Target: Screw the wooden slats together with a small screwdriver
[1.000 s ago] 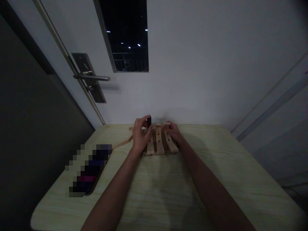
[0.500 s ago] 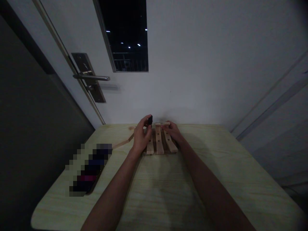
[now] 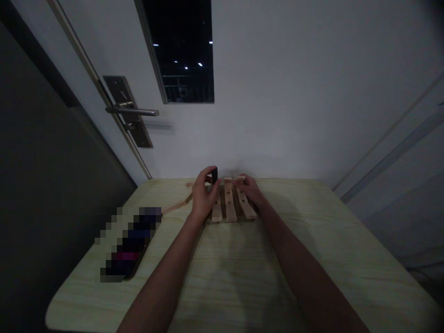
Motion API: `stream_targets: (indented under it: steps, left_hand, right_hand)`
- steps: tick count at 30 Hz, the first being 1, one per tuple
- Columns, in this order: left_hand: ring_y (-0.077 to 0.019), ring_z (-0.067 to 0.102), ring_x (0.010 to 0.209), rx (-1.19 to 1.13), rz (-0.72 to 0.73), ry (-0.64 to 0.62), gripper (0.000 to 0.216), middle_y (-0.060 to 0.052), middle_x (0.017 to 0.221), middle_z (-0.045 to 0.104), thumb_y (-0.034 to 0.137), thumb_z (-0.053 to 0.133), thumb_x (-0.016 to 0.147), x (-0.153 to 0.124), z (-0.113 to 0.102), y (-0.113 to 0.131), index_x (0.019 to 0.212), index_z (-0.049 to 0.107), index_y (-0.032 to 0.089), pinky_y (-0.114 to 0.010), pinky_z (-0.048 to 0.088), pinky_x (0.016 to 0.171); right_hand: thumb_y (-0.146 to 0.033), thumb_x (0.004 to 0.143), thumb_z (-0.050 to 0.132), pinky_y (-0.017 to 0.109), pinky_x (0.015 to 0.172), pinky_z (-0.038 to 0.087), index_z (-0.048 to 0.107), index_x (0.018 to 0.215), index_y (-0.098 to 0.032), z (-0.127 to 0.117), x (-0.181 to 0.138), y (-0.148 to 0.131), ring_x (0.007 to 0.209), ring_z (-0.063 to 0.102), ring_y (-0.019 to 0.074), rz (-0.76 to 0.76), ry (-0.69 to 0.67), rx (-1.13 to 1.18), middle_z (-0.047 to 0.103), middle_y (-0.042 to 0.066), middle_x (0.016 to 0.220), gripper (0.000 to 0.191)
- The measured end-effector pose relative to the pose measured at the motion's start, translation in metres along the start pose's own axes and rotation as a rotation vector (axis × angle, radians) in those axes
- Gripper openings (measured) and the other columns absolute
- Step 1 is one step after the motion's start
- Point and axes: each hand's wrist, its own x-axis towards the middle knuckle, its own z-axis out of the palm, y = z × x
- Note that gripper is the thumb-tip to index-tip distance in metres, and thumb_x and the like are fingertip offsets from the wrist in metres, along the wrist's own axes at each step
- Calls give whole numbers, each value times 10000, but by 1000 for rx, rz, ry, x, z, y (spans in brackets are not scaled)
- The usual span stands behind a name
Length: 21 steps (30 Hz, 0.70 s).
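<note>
A small frame of pale wooden slats lies at the far middle of a light wooden table. My left hand is closed round a small dark tool, held upright over the far end of the left slat. My right hand rests on the right slat, its fingers pinched at that slat's far end. Whether it holds anything small there is hidden.
A loose thin wooden strip lies left of the slats. A dark blurred-out flat object sits at the table's left side. Behind the table stand a white wall and a door with a metal handle.
The dark tool in my left hand tilted, then came back upright and slightly higher. My right hand and the slats have stayed put.
</note>
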Motion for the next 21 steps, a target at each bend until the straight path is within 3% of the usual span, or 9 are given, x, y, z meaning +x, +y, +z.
stream_targets:
  steps: [5, 11, 21]
  left_hand:
    - [-135, 576, 772, 53, 32, 0, 405, -56, 1010, 581, 228, 596, 827, 1, -2, 2, 1221, 502, 226, -319, 512, 752]
    - [-175, 612, 906, -53, 1, -14, 500, -96, 1129, 595, 263, 533, 866, -2, 1, -1, 1343, 384, 256, -332, 545, 749]
    - [-191, 608, 953, -31, 61, -68, 436, -87, 1109, 624, 209, 479, 878, -1, -4, 4, 1309, 418, 236, -370, 504, 825]
  right_hand:
    - [-451, 628, 695, 229, 550, 365, 491, 697, -197, 0, 0, 1, 585, 442, 101, -12, 7, -9, 486, -46, 631, 334]
    - [-464, 620, 694, 229, 550, 369, 488, 696, -200, 0, 1, 3, 590, 450, 105, -11, 3, -4, 502, -45, 625, 343]
    - [-471, 614, 693, 229, 557, 369, 485, 695, -200, 0, 2, 1, 601, 468, 106, -11, -5, 12, 513, -44, 635, 352]
